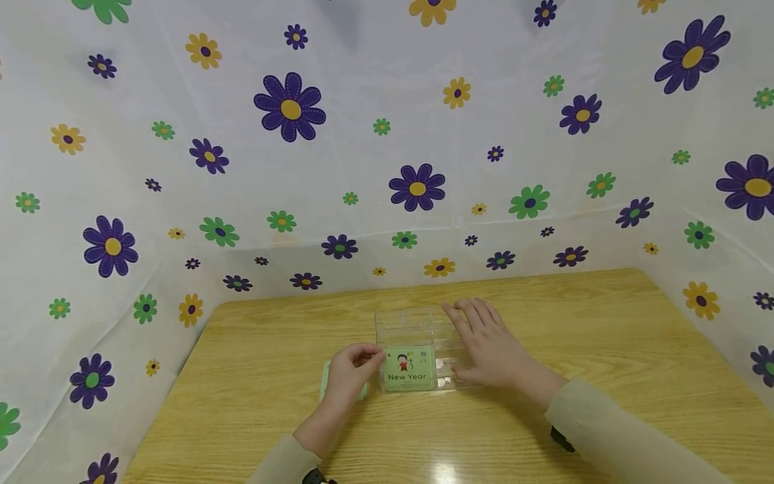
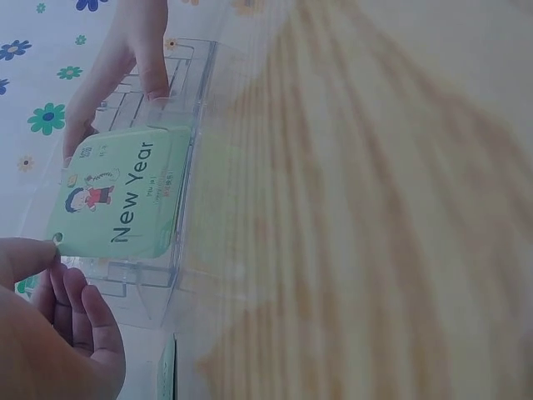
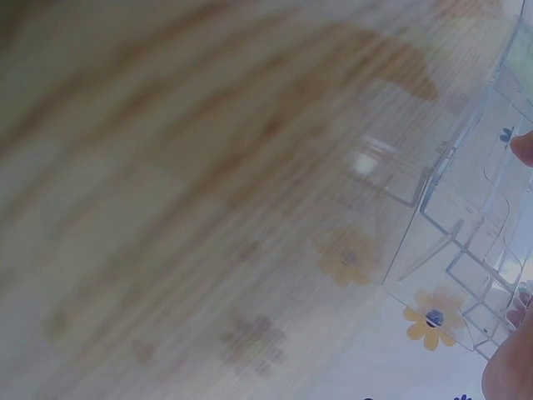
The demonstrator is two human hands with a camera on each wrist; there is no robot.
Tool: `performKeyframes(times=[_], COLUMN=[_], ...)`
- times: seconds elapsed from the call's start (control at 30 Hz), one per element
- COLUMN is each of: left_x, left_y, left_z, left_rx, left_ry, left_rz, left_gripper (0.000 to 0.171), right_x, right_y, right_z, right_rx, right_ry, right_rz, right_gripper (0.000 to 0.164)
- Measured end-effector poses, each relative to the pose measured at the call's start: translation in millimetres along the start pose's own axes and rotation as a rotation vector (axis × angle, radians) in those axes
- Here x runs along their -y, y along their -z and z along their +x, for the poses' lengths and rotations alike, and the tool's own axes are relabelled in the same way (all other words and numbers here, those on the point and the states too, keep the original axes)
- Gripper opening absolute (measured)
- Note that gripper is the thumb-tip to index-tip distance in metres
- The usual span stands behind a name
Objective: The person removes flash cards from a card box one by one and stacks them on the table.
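A green "New Year" card with a small cartoon figure stands upright at the left part of a clear plastic box. Thumb and fingers of my left hand pinch the card by its corner with the hole, as the left wrist view shows. On the right side of the box, my right hand rests with fingers spread and fairly straight, thumb towards the near edge. Beneath my left hand, partly hidden, another light green card or stack of cards lies on the table.
The wooden table reaches back to a white cloth printed with purple, yellow and green flowers, which also hangs at both sides. The box is see-through with several dividers, so its edges are faint.
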State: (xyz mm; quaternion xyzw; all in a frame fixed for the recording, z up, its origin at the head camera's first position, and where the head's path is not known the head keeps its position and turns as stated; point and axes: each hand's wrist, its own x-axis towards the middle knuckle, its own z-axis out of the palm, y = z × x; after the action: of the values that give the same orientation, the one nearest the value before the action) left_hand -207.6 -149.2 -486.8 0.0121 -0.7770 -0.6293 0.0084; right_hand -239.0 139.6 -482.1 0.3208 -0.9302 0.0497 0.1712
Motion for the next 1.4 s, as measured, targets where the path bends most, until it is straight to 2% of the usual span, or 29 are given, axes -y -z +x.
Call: performKeyframes(times=[0.3,0.73,1.1,1.4], left_x=[-0.2,0.1,-1.8,-2.8], left_y=[0.0,1.5,2.1,1.5], left_z=[0.2,2.8,3.1,6.3], left_rx=[-0.009,-0.049,-0.029,-0.045], left_ry=[-0.015,-0.024,-0.040,-0.006], left_rz=[-0.020,0.015,-0.013,-0.007], left_gripper=[0.013,0.014,0.012,0.012], right_x=[-0.5,-0.4,-1.0,-0.3], right_y=[0.0,-0.1,-0.2,0.0], right_z=[0.6,0.3,0.6,0.8], right_rx=[-0.003,-0.009,-0.006,-0.003], right_ry=[0.003,0.005,0.005,0.004], right_rz=[-0.009,-0.011,-0.019,-0.016], right_gripper=[0.112,0.111,0.113,0.113])
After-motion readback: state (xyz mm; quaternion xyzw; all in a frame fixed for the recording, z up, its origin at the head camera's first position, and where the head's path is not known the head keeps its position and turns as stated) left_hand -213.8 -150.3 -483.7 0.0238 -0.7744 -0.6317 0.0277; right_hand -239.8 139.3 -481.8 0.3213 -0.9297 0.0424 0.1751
